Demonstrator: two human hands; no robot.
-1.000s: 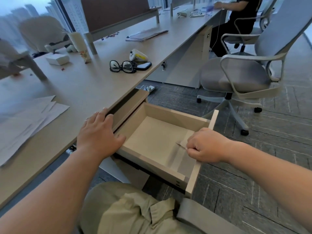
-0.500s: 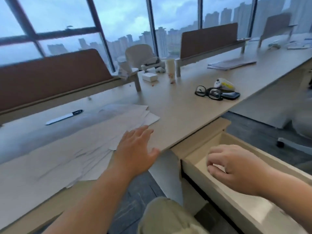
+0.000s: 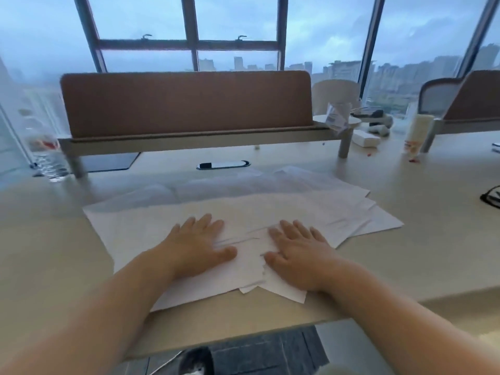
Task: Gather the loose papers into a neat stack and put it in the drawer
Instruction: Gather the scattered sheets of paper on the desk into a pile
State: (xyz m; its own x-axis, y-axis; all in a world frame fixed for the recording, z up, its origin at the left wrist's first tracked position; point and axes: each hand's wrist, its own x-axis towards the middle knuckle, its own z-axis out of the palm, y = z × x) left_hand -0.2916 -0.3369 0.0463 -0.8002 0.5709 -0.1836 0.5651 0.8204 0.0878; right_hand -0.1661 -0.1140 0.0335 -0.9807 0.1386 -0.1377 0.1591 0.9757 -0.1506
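1. Both your hands are flat on the loose papers (image 3: 243, 212), fingers straight and spread, palms down. Nothing is gripped or pinched.
2. Left hand (image 3: 198, 244) sits on the near-left part of the spread, right hand (image 3: 296, 251) just beside it toward the near-centre. Thumbs point at each other with a strip of paper between.
3. The papers lie on the desk (image 3: 433, 239) directly ahead of you, fanned out and overlapping, not yet squared. Corners stick out at the near edge, between your wrists, and along the right side.
4. Key relation: the spread's long axis runs left to right across you, tilted slightly away on the right. It extends much further right of your right hand than left of your left hand.
5. So the right hand is nearer the stray sheets at the far right. My read: sweep those inward with the right while the left pins the near-left corner.
6. Far edge of the spread is blurred, so I can't count the sheets.
7. The drawer isn't in view here. Stacking isn't done, so stowing is a later step.
8. Risk, as I judge it: flat palms may slide only the top sheets and leave the lower ones behind.
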